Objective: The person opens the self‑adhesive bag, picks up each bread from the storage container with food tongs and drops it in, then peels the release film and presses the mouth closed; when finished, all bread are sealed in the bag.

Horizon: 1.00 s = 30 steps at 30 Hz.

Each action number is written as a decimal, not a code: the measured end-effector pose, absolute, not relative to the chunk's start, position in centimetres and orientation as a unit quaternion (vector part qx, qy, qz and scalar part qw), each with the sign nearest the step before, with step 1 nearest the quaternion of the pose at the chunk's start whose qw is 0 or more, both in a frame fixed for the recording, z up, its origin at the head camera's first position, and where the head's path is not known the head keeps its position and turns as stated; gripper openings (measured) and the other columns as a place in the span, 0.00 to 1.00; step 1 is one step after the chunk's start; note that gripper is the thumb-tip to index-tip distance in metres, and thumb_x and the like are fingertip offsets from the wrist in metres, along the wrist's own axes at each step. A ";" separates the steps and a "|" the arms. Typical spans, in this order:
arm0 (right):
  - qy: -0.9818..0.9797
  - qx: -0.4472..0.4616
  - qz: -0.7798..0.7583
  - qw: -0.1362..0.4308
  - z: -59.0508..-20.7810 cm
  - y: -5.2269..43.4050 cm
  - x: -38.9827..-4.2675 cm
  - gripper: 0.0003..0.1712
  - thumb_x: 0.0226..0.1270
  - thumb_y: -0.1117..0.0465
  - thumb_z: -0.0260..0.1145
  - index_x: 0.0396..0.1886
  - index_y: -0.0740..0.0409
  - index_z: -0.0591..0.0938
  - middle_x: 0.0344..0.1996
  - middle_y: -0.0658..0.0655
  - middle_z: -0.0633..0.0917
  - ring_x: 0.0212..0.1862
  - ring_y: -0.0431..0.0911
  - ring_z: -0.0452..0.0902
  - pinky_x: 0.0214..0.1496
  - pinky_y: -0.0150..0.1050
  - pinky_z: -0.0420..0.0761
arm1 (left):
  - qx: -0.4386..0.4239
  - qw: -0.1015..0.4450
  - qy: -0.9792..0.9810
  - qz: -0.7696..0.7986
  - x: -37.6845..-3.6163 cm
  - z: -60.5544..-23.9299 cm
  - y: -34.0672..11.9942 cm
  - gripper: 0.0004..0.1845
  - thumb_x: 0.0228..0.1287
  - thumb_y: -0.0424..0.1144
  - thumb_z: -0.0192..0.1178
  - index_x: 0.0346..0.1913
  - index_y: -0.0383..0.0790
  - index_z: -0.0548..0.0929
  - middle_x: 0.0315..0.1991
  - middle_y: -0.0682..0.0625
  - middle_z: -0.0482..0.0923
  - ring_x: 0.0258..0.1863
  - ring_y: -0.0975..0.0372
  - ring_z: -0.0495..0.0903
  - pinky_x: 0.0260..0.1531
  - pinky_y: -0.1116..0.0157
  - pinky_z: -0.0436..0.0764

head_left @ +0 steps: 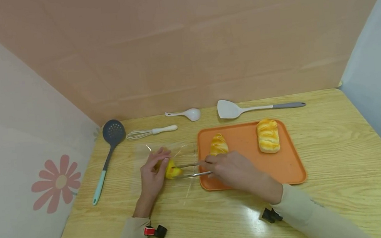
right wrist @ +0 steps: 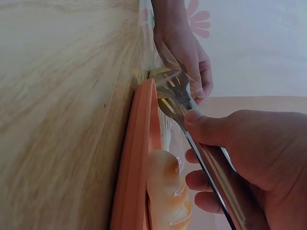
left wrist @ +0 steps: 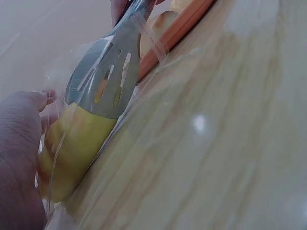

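The fingers of the right hand (head_left: 234, 170) are wrapped round the metal tongs (right wrist: 218, 179) above the left rim of the orange tray (head_left: 282, 167), while the left hand (head_left: 152, 175), left of that tray, curls its fingers and thumb on the clear bag (head_left: 183, 149). Between the two hands lies the yellow bread (left wrist: 76, 148) — inside the bag, just left of the tray, and nearer the left hand, which lies along its side. From the right fingers it lies off to the left, a tong's length away, its long axis running roughly in line with the tongs and pointing away from the tray. The tong heads sit at the tray-side end of this bread; whether they pinch it or merely rest there is hard to tell through the shiny film. Farther out — on the tray itself — one twisted bread (head_left: 218, 144) lies near the left rim, and a plump bread (head_left: 268, 137) near the right.
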State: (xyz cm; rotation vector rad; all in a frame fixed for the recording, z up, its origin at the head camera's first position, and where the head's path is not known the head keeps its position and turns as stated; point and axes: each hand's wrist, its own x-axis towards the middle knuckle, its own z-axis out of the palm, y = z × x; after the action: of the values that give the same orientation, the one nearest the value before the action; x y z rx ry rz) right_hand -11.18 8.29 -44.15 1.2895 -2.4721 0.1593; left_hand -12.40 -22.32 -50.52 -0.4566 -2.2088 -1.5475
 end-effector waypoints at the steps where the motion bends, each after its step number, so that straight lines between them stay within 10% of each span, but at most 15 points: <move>1: -0.873 0.452 0.049 0.175 -44.2 8.2 -11.2 0.21 0.70 0.45 0.82 0.57 0.45 0.90 0.35 0.44 0.83 0.27 0.39 0.80 0.16 0.34 0.71 | -0.165 0.202 -0.793 -0.551 -12.5 -50.5 -22.3 0.07 0.74 0.20 0.67 0.47 0.30 0.92 0.55 0.33 0.91 0.70 0.31 0.80 0.81 0.27 0.52; 10: -0.891 0.427 0.061 0.142 -44.3 8.2 -10.5 0.29 0.70 0.45 0.82 0.63 0.56 0.88 0.38 0.49 0.84 0.21 0.40 0.72 0.15 0.33 0.63 | -0.154 0.215 -0.826 -0.498 -13.1 -50.2 -22.5 0.05 0.76 0.24 0.68 0.48 0.32 0.92 0.53 0.35 0.92 0.65 0.34 0.85 0.77 0.24 0.58; 17: -0.900 0.409 0.063 0.138 -44.3 7.6 -9.7 0.29 0.71 0.42 0.80 0.58 0.60 0.88 0.35 0.50 0.81 0.20 0.39 0.66 0.14 0.33 0.62 | -0.218 0.141 -0.890 -0.375 -13.6 -49.2 -23.1 0.08 0.79 0.30 0.68 0.54 0.36 0.91 0.55 0.43 0.92 0.59 0.46 0.89 0.66 0.42 0.84; 23: -0.905 0.401 0.037 0.133 -43.7 7.2 -8.9 0.25 0.71 0.45 0.81 0.56 0.57 0.88 0.33 0.49 0.81 0.19 0.40 0.67 0.14 0.34 0.63 | -0.244 0.070 -0.908 -0.335 -13.9 -48.3 -23.7 0.08 0.84 0.35 0.65 0.57 0.42 0.90 0.59 0.49 0.91 0.62 0.50 0.88 0.66 0.45 0.84; 30: -0.905 0.402 0.045 0.130 -43.6 7.5 -9.2 0.26 0.70 0.46 0.82 0.62 0.51 0.89 0.38 0.47 0.84 0.21 0.38 0.70 0.15 0.31 0.61 | -0.249 0.119 -0.848 -0.453 -14.3 -48.5 -23.6 0.08 0.83 0.26 0.59 0.53 0.39 0.86 0.55 0.48 0.93 0.58 0.49 0.90 0.61 0.59 0.87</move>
State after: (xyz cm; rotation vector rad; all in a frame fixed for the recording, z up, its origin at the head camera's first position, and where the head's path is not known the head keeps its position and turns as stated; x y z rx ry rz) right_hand -9.25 7.47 -43.58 1.1680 -2.6300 0.1301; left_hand -14.25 -23.64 -48.53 -0.7270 -2.4790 -1.3257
